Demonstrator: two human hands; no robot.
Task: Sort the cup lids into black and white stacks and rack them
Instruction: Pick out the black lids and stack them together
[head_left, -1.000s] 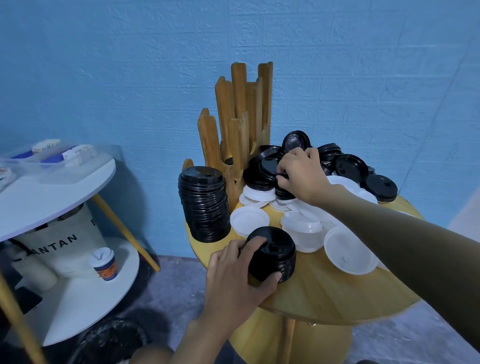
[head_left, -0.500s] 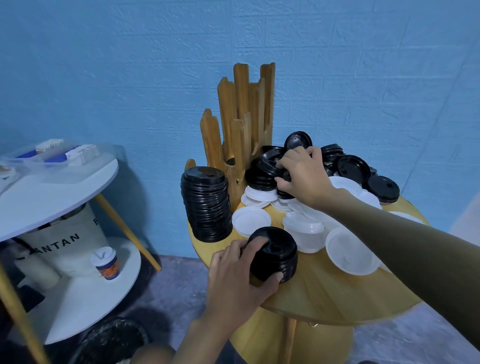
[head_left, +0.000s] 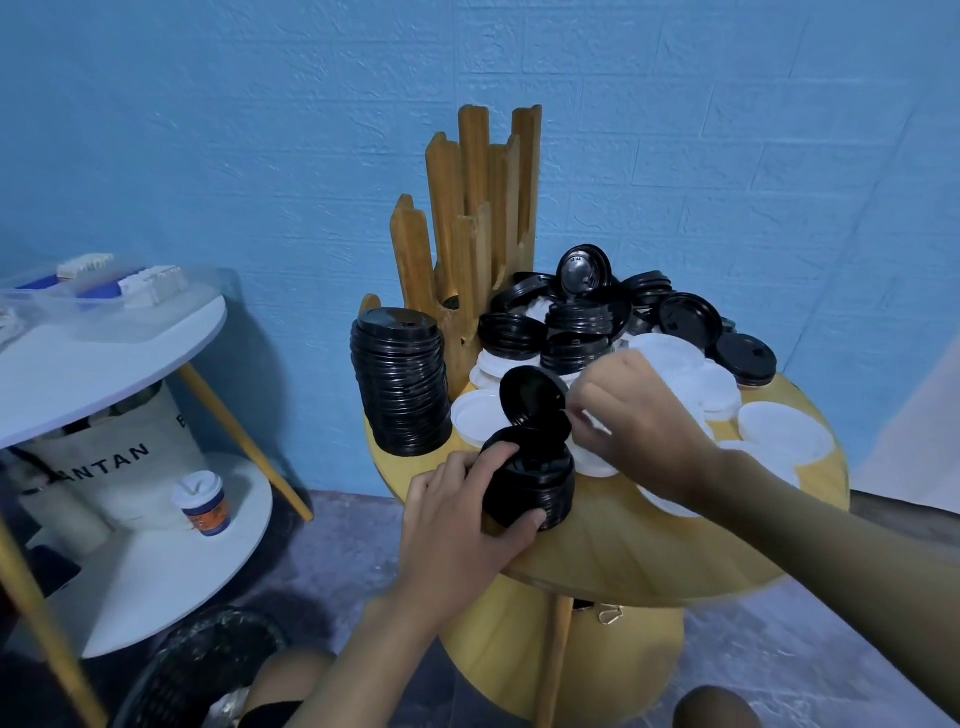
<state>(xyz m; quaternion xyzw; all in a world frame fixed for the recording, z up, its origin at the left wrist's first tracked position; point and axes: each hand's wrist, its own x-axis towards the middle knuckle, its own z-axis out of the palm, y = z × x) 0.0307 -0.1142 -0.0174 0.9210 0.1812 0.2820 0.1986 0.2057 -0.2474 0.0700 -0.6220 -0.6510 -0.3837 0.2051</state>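
Observation:
On the round wooden table (head_left: 623, 551) my left hand (head_left: 457, 525) grips a short stack of black lids (head_left: 535, 483) near the front edge. My right hand (head_left: 639, 421) pinches a single black lid (head_left: 530, 397), tilted on edge just above that stack. A tall stack of black lids (head_left: 400, 382) stands at the table's left. Behind it rises the wooden rack (head_left: 478, 228). A loose heap of black lids (head_left: 597, 317) lies at the back, and white lids (head_left: 691, 384) are spread over the middle and right.
A white two-tier side table (head_left: 104, 343) stands at the left with a clear box on top and a paper cup (head_left: 202, 501) and a canvas bag on its lower shelf. A dark bin (head_left: 208, 670) sits on the floor below. The blue wall is close behind.
My right hand left the heap at the back and came forward with one black lid, now tilted over the short stack. My left hand stayed on that stack.

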